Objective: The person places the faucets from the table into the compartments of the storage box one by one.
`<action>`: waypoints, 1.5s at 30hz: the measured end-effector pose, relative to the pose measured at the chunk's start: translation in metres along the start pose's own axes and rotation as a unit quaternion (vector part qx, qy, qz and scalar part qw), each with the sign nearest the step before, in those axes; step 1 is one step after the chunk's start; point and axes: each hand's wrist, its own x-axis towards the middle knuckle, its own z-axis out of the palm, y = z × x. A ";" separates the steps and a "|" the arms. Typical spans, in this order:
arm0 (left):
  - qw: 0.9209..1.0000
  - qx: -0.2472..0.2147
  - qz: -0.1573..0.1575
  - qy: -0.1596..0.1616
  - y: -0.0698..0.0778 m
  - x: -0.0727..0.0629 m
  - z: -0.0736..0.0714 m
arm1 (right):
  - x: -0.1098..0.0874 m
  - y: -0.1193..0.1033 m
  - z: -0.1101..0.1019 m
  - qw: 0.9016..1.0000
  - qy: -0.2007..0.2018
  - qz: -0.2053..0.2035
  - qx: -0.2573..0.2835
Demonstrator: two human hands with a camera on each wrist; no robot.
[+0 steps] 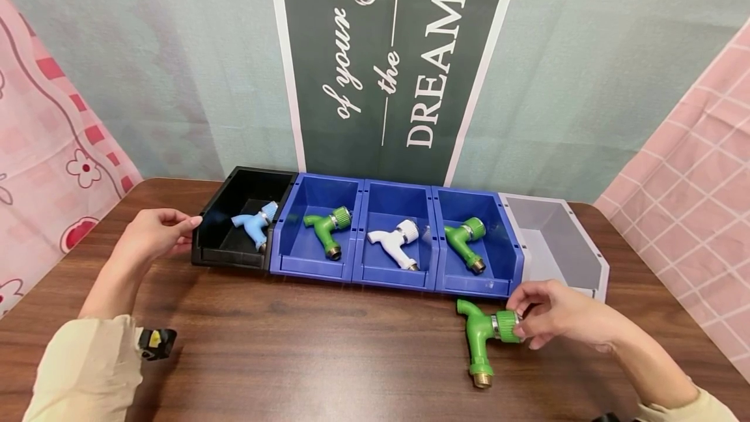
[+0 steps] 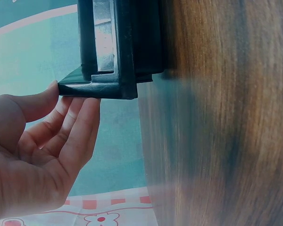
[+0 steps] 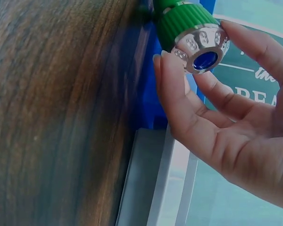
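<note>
My right hand (image 1: 553,314) pinches the ribbed knob of a green tap (image 1: 480,337) between thumb and fingers, in front of the bins. Its brass threaded end points toward me. In the right wrist view, the fingertips grip the knob's silver end cap (image 3: 198,47), which has a blue centre. At the far left, my left hand (image 1: 152,233) touches the outer side of a black bin (image 1: 234,257); in the left wrist view the thumb (image 2: 42,101) is at the rim and the other fingertips rest against the wall. A blue tap (image 1: 252,221) lies inside that bin.
Three blue bins (image 1: 310,267) stand in a row beside the black one, holding a green tap (image 1: 323,230), a white tap (image 1: 392,244) and another green tap (image 1: 465,243). A grey bin (image 1: 541,239) ends the row at right. Fabric backdrops surround the wooden table (image 1: 305,357).
</note>
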 end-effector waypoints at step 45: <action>1.000 -0.009 -0.003 0.002 -0.004 0.002 0.000 | -0.001 -0.002 -0.007 0.998 0.026 -0.058 0.027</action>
